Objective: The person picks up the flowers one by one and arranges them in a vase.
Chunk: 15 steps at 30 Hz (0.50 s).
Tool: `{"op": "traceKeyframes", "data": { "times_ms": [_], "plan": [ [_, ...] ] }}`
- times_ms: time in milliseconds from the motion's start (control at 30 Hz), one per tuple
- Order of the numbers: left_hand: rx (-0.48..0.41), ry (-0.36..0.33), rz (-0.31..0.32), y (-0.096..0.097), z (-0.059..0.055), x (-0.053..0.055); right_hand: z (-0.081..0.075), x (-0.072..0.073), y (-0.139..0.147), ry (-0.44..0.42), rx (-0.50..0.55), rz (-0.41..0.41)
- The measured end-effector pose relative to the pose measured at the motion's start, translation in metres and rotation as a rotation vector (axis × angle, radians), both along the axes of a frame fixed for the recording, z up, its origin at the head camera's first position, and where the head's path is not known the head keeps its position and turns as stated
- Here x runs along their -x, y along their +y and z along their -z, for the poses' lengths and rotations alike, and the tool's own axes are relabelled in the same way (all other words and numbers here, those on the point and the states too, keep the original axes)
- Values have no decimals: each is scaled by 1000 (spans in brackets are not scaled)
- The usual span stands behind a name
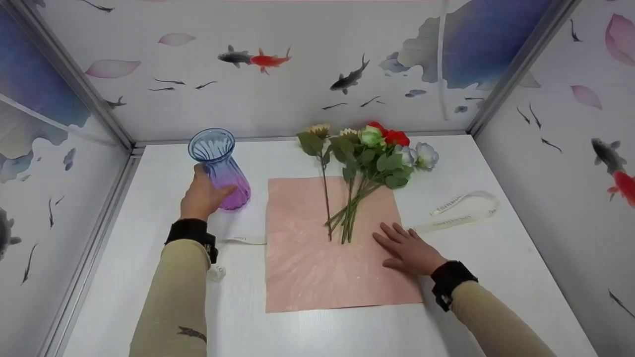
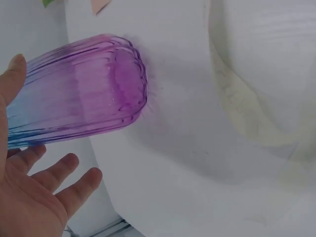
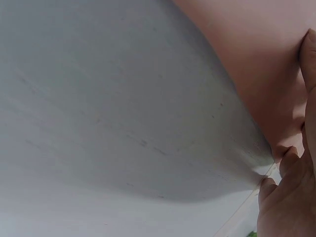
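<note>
On the left, my left hand (image 1: pixel 201 196) grips a glass vase (image 1: pixel 229 181), blue at its flared mouth and purple at its base. In the left wrist view the thumb lies along one side of the vase (image 2: pixel 94 89), with fingers on the other. Whether the base touches the table cannot be told. My right hand (image 1: pixel 409 250) rests spread on the right edge of a pink sheet of wrapping paper (image 1: pixel 307 277). Artificial flowers (image 1: pixel 372 148) in red, green, pale blue and yellow lie across the paper's upper part, stems (image 1: pixel 349 213) pointing toward me.
A cream printed ribbon (image 1: pixel 466 220) loops out to the right of the paper, and its other end (image 1: pixel 243 240) runs out on the left, near my left wrist. Patterned panels (image 1: pixel 307 99) enclose the white table (image 1: pixel 496 277) at the back and both sides.
</note>
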<state>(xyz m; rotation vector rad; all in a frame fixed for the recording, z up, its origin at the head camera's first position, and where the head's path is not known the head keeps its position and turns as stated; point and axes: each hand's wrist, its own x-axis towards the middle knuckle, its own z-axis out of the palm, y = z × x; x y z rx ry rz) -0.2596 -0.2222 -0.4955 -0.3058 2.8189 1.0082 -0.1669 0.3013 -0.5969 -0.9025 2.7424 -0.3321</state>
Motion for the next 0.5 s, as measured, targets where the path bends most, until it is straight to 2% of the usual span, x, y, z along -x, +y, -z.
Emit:
{"op": "traceKeyframes", "data": {
  "times_ms": [167, 300, 500],
  "plan": [
    [-144, -23, -85, 8, -3, 4, 2, 1, 0, 12, 10, -6],
    [-218, -21, -137, 15, -7, 9, 2, 0, 0, 16, 21, -11],
    [-208, 19, -167, 18, -14, 11, -2, 0, -2, -4, 14, -8]
  ]
}}
